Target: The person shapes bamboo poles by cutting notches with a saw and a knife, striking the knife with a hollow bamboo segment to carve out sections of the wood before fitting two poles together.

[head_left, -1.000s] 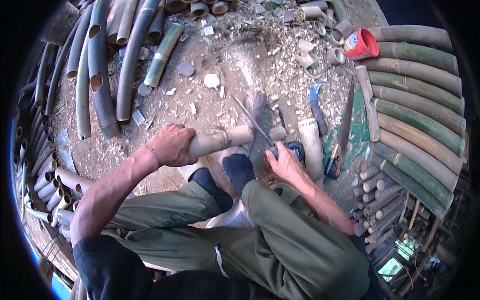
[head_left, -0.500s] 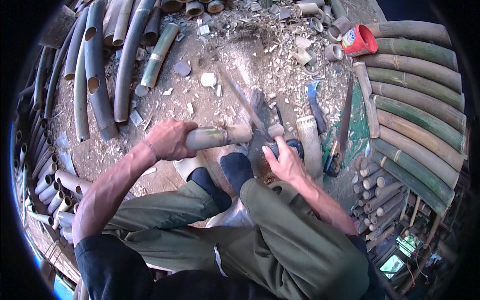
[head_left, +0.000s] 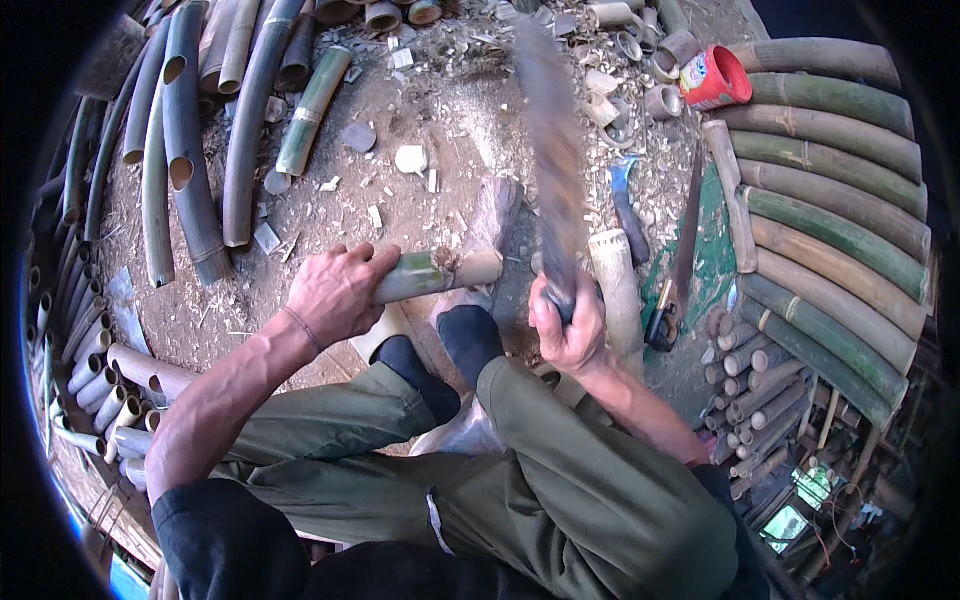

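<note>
My left hand (head_left: 340, 290) is closed around one end of a short green bamboo length (head_left: 415, 277). Its pale, scraped right end points toward my right hand, and a rough node rings it near there. Beneath and beyond that end lies a worn wooden block (head_left: 497, 212). My right hand (head_left: 570, 325) is wrapped round the dark handle of a machete (head_left: 556, 170). The blade, smeared by motion, points up and away from me, to the right of the bamboo and apart from it. My dark-socked foot (head_left: 470, 335) is just below the bamboo.
A handsaw (head_left: 685, 260) and a blue-ended tool (head_left: 627, 210) lie to the right, beside an upright pale bamboo piece (head_left: 617, 285). A red tub (head_left: 716, 79) lies near stacked bamboo poles (head_left: 830, 165). Long cut bamboo (head_left: 185, 150) lies at left; chips litter the ground.
The machete has swung from a leftward slant near the bamboo's right end to nearly upright, farther right. My right hand turned with it; the left hand keeps its hold on the bamboo.
</note>
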### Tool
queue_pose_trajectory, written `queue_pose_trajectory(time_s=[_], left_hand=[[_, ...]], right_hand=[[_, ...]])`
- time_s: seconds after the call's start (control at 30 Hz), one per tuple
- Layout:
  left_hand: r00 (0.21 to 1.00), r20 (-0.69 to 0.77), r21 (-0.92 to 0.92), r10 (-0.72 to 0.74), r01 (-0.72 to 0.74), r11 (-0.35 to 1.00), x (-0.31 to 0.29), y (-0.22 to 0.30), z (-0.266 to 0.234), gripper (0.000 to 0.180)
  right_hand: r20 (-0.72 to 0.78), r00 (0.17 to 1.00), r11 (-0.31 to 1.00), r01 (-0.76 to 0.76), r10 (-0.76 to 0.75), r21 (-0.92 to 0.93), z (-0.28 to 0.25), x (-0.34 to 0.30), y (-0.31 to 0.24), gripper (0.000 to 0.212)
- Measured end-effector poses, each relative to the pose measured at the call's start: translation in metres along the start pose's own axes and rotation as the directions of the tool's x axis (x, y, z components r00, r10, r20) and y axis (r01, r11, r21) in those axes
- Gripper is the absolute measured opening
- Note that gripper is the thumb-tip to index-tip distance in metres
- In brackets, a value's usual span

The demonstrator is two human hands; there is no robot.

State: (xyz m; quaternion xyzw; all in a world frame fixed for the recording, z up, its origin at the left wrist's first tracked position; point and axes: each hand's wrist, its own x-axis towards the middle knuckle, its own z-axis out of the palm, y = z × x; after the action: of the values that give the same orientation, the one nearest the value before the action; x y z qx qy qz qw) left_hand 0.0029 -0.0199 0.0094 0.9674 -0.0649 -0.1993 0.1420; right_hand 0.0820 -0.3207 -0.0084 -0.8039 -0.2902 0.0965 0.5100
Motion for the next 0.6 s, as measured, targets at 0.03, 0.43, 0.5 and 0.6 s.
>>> queue_pose_trajectory(time_s=[0.03, 0.43, 0.5, 0.6], left_hand=[[1.0, 0.018, 0.009, 0.004, -0.004, 1.0, 0.004, 0.003, -0.003, 0.061], [0.994, -0.107, 0.12, 0.029, -0.016, 0.993, -0.007, 0.011, 0.01, 0.066], [0.994, -0.112, 0.141, 0.005, 0.011, 0.99, -0.006, 0.016, 0.01, 0.066], [0.978, 0.179, -0.101, -0.109, 0.128, 0.987, -0.026, 0.035, 0.013, 0.067]], right_hand=[[-0.07, 0.993, 0.995, 0.094, -0.092, 0.023, 0.004, -0.014, 0.021, 0.036], [0.161, 0.978, 0.941, -0.072, 0.132, -0.33, 0.006, -0.011, 0.043, 0.035], [0.292, 0.798, 0.795, -0.342, 0.527, -0.5, 0.006, -0.004, 0.062, 0.037], [0.289, 0.788, 0.813, -0.41, 0.544, -0.413, -0.003, -0.025, 0.049, 0.039]])
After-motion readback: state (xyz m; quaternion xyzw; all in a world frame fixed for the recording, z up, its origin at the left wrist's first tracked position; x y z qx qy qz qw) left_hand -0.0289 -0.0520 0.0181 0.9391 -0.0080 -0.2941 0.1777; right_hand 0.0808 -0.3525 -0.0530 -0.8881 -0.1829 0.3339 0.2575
